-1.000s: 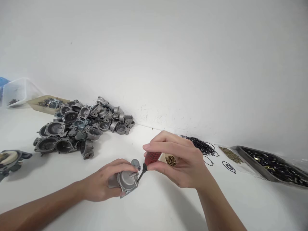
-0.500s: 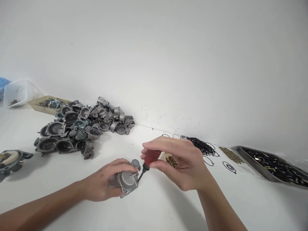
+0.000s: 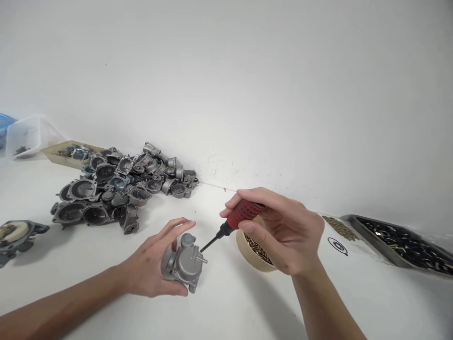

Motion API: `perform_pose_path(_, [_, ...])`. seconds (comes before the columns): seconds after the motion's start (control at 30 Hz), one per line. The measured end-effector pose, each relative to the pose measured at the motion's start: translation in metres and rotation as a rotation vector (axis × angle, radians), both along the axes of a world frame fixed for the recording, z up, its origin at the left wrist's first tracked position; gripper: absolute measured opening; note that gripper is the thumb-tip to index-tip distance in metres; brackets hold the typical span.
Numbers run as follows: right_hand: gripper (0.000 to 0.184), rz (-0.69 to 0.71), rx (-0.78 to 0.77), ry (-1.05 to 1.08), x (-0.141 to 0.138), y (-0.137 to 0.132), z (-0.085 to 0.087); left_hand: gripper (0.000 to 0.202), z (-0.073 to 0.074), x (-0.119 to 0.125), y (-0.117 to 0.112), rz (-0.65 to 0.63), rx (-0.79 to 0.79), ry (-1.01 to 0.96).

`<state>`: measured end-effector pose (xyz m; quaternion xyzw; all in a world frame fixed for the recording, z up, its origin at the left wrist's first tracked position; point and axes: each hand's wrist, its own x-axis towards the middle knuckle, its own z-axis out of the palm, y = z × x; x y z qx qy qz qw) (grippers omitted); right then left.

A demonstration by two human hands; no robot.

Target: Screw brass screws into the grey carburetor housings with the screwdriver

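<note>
My left hand (image 3: 150, 264) holds a grey metal carburetor (image 3: 189, 264), thumb below it and forefinger raised off its top; the rounded bowl with a short spout faces up. In my right hand (image 3: 286, 231) is a screwdriver (image 3: 244, 215) with a red and black handle, gripped between fingers and thumb. Its dark shaft slants down to the left, and the tip is at the carburetor's right edge; whether it touches a screw I cannot tell. Behind the right hand stands a cream bowl (image 3: 246, 252) of small brass-coloured screws (image 3: 260, 248), partly hidden.
A heap of grey carburetor bodies (image 3: 106, 189) lies at the back left, before a yellowish tray (image 3: 58, 156) and a clear bin (image 3: 24, 134). Another carburetor (image 3: 19, 236) is at the left edge. On the right are black rings (image 3: 338, 245), brass-coloured parts (image 3: 341, 229) and a metal tray (image 3: 382, 245).
The screwdriver has moved up and right, its tip shifting from the carburetor's lower right to its upper right edge. My left hand's grip has loosened and the carburetor has turned.
</note>
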<state>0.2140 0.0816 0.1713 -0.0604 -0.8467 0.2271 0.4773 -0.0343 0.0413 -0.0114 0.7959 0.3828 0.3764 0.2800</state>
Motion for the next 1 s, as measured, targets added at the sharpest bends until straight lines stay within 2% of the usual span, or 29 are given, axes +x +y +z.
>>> perform_pose_path(0.1, [0.053, 0.033, -0.036, 0.027, -0.005, -0.005, -0.002, 0.128, 0.000, 0.001, 0.000, 0.003, 0.057, 0.013])
perform_pose_path(0.2, [0.052, 0.077, -0.048, 0.019, -0.011, -0.010, -0.005, 0.117, 0.002, 0.002, -0.001, -0.028, 0.077, 0.027])
perform_pose_path(0.33, [0.046, 0.105, -0.035, -0.004, -0.020, -0.014, -0.009, 0.101, 0.004, 0.004, -0.002, -0.035, 0.186, 0.007])
perform_pose_path(0.47, [0.040, 0.108, -0.035, -0.034, -0.026, -0.013, -0.014, 0.096, 0.003, 0.005, -0.002, -0.010, 0.262, 0.002])
perform_pose_path(0.77, [0.046, 0.097, -0.058, -0.043, -0.029, -0.012, -0.018, 0.099, 0.001, 0.006, -0.002, 0.010, 0.296, 0.027])
perform_pose_path(1.0, [0.053, -0.016, 0.024, -0.052, -0.036, -0.013, -0.022, 0.087, 0.004, 0.007, -0.002, -0.003, 0.262, 0.041])
